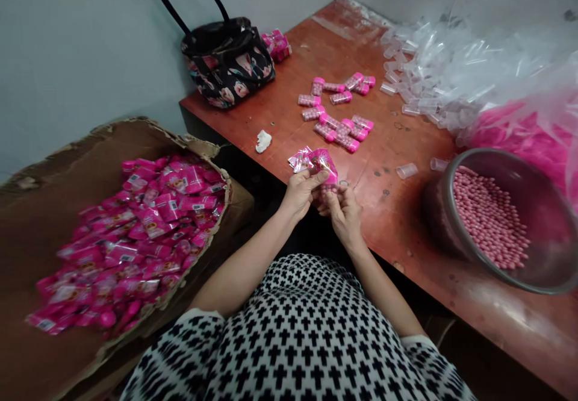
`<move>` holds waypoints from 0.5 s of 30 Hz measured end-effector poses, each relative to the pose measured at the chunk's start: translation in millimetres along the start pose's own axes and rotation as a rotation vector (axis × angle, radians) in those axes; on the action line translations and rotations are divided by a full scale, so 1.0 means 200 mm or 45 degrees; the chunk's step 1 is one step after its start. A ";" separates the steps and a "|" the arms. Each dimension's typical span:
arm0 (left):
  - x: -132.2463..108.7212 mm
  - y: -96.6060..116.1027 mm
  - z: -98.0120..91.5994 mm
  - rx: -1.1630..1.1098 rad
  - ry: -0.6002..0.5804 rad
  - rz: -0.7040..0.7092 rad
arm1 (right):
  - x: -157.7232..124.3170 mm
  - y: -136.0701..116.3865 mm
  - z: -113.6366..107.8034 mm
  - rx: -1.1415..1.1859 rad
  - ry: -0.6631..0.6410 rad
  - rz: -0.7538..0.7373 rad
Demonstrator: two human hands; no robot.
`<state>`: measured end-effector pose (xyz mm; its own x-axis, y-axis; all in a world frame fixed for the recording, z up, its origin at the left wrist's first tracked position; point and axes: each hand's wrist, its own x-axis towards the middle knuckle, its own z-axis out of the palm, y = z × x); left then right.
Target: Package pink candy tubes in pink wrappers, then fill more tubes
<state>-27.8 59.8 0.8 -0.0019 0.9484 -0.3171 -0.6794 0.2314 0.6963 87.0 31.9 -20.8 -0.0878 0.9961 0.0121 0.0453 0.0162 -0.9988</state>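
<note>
Both hands meet at the near edge of the table (383, 169), pressed close together around one pink packet (324, 161). The left hand (300, 193) pinches its lower left side, thumb laid across the face. The right hand (347, 214) curls under its lower right corner, though I cannot tell what those fingers grip beneath. The packet stands just beyond the fingertips, its long axis running away from the person, the left hand slightly nearer. Tubes (336, 127) lie farther back; a bowl (431, 220) of beads sits right, a box (45, 208) left.
</note>
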 end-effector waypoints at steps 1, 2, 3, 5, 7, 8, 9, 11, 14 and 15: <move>0.00 0.00 0.00 0.018 -0.003 -0.025 | 0.00 0.00 0.00 -0.014 0.010 -0.016; 0.00 0.00 0.00 0.043 -0.012 -0.045 | 0.00 0.01 0.00 -0.002 0.014 -0.018; 0.01 0.00 0.00 0.073 -0.023 -0.058 | 0.01 0.01 0.00 0.039 0.003 0.000; 0.01 0.01 -0.01 0.132 -0.037 -0.056 | 0.02 0.00 0.00 0.200 -0.064 0.084; 0.01 0.02 -0.02 0.209 -0.036 -0.029 | 0.03 -0.01 -0.01 0.378 -0.152 0.189; 0.01 0.02 -0.02 0.259 -0.030 -0.008 | 0.03 -0.01 -0.01 0.437 -0.181 0.225; 0.01 0.03 -0.03 0.312 -0.023 0.015 | 0.03 -0.02 -0.01 0.459 -0.189 0.241; 0.01 0.02 -0.03 0.400 -0.006 0.058 | 0.03 -0.02 -0.01 0.392 -0.129 0.203; -0.01 0.01 -0.02 0.394 0.039 0.095 | 0.02 -0.02 0.00 0.238 -0.004 0.102; -0.02 0.00 -0.01 0.367 0.041 0.091 | 0.02 -0.02 0.00 0.250 -0.008 0.105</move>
<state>-30.1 55.4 0.9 -0.0688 0.9581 -0.2780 -0.4403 0.2208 0.8703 86.7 36.7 -16.4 -0.0980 0.9927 -0.0700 -0.1418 -0.0836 -0.9864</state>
